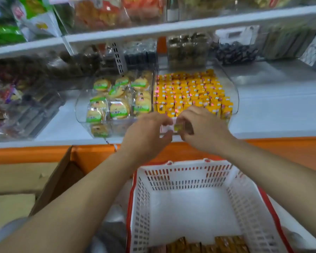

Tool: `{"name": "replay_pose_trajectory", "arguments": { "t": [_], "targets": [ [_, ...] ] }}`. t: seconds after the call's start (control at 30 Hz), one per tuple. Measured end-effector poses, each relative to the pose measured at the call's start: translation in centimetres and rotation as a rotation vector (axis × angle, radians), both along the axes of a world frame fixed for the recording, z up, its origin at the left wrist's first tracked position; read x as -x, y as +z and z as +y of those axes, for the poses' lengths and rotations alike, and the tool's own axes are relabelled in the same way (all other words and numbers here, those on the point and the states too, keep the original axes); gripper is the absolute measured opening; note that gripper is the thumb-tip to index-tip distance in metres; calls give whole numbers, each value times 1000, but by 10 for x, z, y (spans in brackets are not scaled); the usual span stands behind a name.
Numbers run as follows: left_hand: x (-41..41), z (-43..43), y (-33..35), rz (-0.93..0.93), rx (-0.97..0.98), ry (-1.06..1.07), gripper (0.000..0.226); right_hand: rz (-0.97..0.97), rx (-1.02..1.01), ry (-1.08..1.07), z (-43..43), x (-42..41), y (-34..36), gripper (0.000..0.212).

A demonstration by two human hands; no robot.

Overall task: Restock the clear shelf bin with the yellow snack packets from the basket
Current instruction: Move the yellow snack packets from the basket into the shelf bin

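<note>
Fingers half hid what the left hand point(148, 133) pinched, a pale thing point(164, 128); the right hand point(203, 127) pinched one yellow packet point(179, 127). Just beyond them the clear bin point(235, 99) was packed with packets point(190, 92); the basket point(190, 178) below held few, cut off.

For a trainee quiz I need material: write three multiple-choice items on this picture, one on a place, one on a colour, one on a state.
1. The yellow packets lie in which part of the bin? A left compartment B right compartment C outside it
2. The basket walls are: A white B green C black
3. The left hand and right hand are: A idle B lifting the basket C pinching a packet at the bin's front
Answers: B, they fill its right half; A, its lattice is white; C, fingers of both curl round it.
</note>
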State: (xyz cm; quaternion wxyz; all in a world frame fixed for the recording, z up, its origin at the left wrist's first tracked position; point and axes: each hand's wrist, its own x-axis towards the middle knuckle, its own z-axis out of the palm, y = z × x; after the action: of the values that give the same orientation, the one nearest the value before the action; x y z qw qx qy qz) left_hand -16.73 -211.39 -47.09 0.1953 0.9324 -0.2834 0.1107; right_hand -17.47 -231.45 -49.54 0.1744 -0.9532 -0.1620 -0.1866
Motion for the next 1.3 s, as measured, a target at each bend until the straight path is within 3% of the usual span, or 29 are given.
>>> {"name": "replay_pose_trajectory", "arguments": {
  "t": [0.17,0.37,0.5,0.63,0.73,0.9,1.13,1.3],
  "targets": [
    [52,-8,-97,463,-314,-84,31,563,-116,34,-26,42,-85,14],
    [82,-24,-234,898,-375,-48,37,995,-243,-71,-53,87,-217,16],
    [90,-25,-301,1072,-387,-55,46,1212,-72,-77,-61,105,-281,34],
    [89,-10,-344,1377,-466,-60,76,1415,88,-147,-72,111,-325,60],
    [91,-1,-359,1470,-465,-104,78,1532,104,-144,-80,116,-343,75],
    [91,-6,-368,1491,-358,-190,62,1597,226,-66,-85,112,-348,99],
    [93,-22,-374,1526,-389,-286,68,1613,223,-30,-86,115,-342,88],
    [92,-27,-379,1551,-395,-335,59,1588,174,-59,-87,113,-340,80]
  ]
}}
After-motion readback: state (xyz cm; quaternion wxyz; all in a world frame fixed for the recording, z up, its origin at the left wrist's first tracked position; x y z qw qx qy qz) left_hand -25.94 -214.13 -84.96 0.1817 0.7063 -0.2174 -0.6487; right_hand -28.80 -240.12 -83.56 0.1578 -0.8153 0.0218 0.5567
